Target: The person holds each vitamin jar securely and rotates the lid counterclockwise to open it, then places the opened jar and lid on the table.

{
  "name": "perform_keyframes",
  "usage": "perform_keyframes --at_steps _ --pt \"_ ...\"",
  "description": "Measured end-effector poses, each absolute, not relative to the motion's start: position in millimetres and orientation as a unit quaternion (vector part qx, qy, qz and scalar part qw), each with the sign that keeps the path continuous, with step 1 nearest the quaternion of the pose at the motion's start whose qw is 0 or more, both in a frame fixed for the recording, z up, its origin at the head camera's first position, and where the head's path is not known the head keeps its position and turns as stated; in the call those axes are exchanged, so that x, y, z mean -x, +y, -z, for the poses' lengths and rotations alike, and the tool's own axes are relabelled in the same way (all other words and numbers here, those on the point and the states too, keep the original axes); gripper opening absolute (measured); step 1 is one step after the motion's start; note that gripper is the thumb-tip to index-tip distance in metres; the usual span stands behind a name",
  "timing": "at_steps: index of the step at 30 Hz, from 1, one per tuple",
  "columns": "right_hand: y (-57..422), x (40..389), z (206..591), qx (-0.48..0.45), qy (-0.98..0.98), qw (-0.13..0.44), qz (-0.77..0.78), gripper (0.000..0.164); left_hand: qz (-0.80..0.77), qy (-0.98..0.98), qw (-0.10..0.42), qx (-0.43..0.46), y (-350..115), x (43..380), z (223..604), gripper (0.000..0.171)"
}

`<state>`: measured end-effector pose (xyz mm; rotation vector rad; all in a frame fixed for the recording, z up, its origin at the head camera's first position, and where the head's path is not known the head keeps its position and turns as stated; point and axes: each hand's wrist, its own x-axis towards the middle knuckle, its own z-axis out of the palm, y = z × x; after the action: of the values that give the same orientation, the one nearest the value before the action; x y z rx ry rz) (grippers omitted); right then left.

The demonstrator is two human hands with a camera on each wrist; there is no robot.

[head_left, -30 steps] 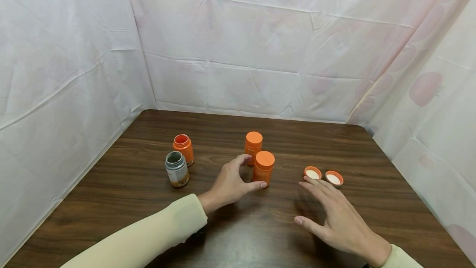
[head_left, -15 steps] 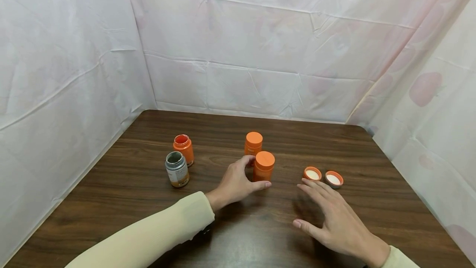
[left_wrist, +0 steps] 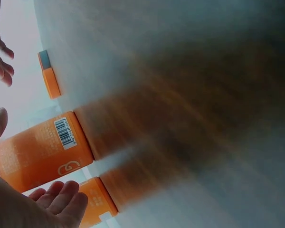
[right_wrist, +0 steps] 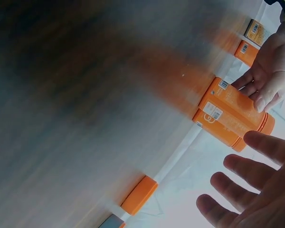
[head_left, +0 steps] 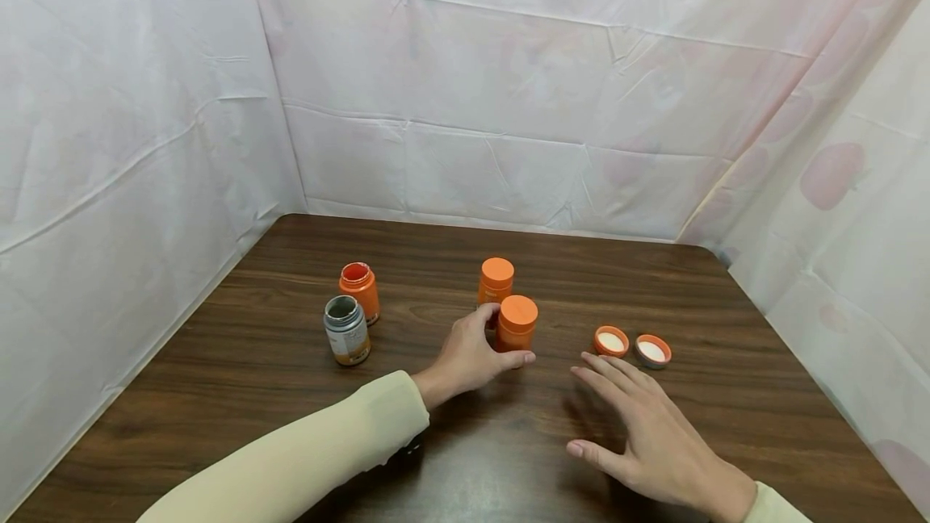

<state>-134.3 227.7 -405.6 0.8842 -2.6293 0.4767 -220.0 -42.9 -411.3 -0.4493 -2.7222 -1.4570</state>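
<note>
Two capped orange bottles stand upright near the table's middle, one (head_left: 517,329) in front of the other (head_left: 496,285). My left hand (head_left: 468,355) reaches around the front bottle, thumb on the near side and fingers on the far side. In the left wrist view, a gap shows between the thumb and that bottle (left_wrist: 42,154); whether the fingers touch it, I cannot tell. My right hand (head_left: 650,434) hovers with spread fingers, holding nothing. Just beyond it lie two upturned caps, one orange (head_left: 611,349) and one orange and grey (head_left: 653,360), with pale insides.
On the left stand two uncapped bottles, an orange one (head_left: 361,297) behind a grey one with a label (head_left: 347,341). The dark wood table (head_left: 240,394) has pale plastic sheeting (head_left: 465,63) at its back and sides.
My left hand has moved slightly right, its thumb and fingers coming further around the front bottle. My right hand has shifted a little left and nearer me. Bottles and caps stay put.
</note>
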Motion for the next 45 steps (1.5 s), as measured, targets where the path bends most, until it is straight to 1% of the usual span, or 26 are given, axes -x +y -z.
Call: perform_keyframes --at_steps 9,15,18,39,45 --pt "227 135 406 -0.314 -0.919 0.168 -0.168 0.08 0.48 -0.866 0.002 0.14 -40 226 413 0.074" --pt "225 135 405 -0.313 -0.919 0.166 -0.173 0.08 0.493 -0.859 0.005 0.141 -39 230 417 0.06" --pt "225 136 405 -0.313 -0.919 0.166 -0.173 0.08 0.503 -0.853 0.006 0.14 -40 230 416 0.055" --pt "223 136 404 -0.307 -0.92 0.16 -0.186 0.078 0.518 -0.837 0.04 0.171 -60 213 405 0.054" --pt "222 136 404 -0.307 -0.92 0.159 -0.187 0.079 0.512 -0.835 0.06 0.191 -66 209 405 0.053"
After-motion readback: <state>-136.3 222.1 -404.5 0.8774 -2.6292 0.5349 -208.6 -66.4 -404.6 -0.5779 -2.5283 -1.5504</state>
